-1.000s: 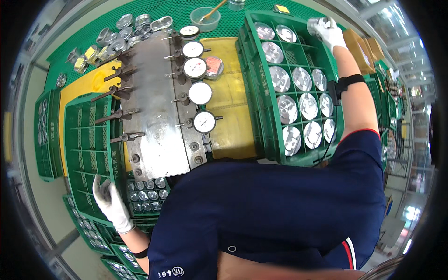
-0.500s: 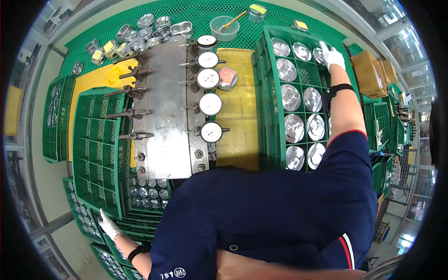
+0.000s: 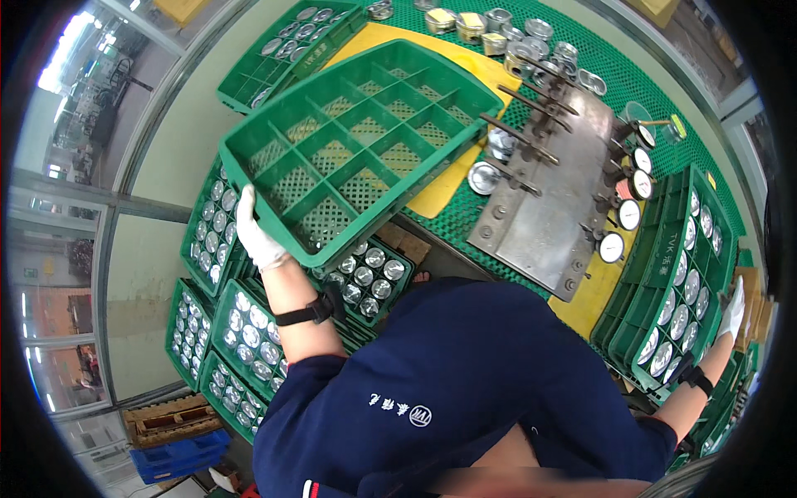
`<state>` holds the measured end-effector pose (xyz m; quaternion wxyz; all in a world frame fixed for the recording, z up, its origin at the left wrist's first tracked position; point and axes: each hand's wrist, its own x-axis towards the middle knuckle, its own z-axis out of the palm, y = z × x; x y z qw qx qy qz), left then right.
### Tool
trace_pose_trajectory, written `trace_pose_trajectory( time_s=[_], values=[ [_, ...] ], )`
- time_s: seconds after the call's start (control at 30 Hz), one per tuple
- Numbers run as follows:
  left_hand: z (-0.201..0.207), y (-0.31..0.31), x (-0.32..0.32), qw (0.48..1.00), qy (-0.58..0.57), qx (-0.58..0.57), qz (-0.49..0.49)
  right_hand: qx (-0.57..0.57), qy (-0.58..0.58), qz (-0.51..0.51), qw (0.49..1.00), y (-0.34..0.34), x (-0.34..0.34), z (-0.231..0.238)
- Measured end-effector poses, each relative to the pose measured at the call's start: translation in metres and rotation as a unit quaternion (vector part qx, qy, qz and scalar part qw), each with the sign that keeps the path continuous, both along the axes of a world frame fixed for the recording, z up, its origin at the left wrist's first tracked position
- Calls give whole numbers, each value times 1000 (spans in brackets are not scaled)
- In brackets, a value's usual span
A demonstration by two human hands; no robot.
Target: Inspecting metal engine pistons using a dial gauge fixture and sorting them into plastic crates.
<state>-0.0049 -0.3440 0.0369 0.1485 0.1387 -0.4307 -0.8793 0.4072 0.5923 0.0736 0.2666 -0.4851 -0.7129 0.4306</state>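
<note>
My left hand (image 3: 261, 234), in a white glove, is closed on the near left corner of a green plastic crate (image 3: 347, 217). Its square compartments hold nothing, and their perforated bottoms show. Some of those fingers are hidden by the crate's wall. Far to the right, my gloved right hand (image 3: 731, 310) has its fingers stretched out beside the outer edge of another green crate (image 3: 638, 290), which is filled with shiny round metal pistons (image 3: 691, 286). Whether that hand touches the crate, I cannot tell. Between the two crates stands a steel plate fixture (image 3: 548, 212) with several dial gauges (image 3: 628, 214).
Several pistons (image 3: 540, 50), some with yellow labels, stand on the green mat at the back. More piston-filled crates (image 3: 249, 332) are stacked low at the left, with one (image 3: 286, 50) behind. A cardboard box (image 3: 751, 303) is at far right, blue pallets (image 3: 178, 456) at lower left.
The view has swung to the left. The crate at my left hand appears larger and nearer, with that hand still at its corner. My right hand has gone from the pistons to the crate's outer side.
</note>
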Motion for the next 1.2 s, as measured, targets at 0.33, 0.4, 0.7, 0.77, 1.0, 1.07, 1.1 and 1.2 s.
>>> trace_pose_trajectory(
  time_s=[0.33, 0.4, 0.7, 0.77, 1.0, 1.07, 1.1, 1.2],
  values=[
    [81, -102, -97, 988, 149, 36, 25, 5, -48, 73, 996, -226, -50, 23],
    [76, -112, -130, 983, 168, 32, 73, -10, -57, 79, 995, -266, -51, 29],
    [-90, -163, -281, 997, -40, 65, 7, -76, -147, 22, 986, -372, -30, 32],
    [-95, -171, -293, 993, -98, 38, -47, -77, -86, 32, 993, -374, -23, 27],
    [-51, -175, -147, 970, -167, -147, -99, -68, -52, 259, 962, -424, -85, 30],
    [-84, -202, -65, 974, -106, -156, -122, -100, -55, 380, 918, -457, -113, 12],
    [-90, -197, -10, 969, -118, -167, -139, -138, -62, 430, 890, -475, -125, -2],
    [-125, -196, 136, 930, -253, -253, -83, -288, -106, 530, 791, -518, -153, -55]
  ],
)
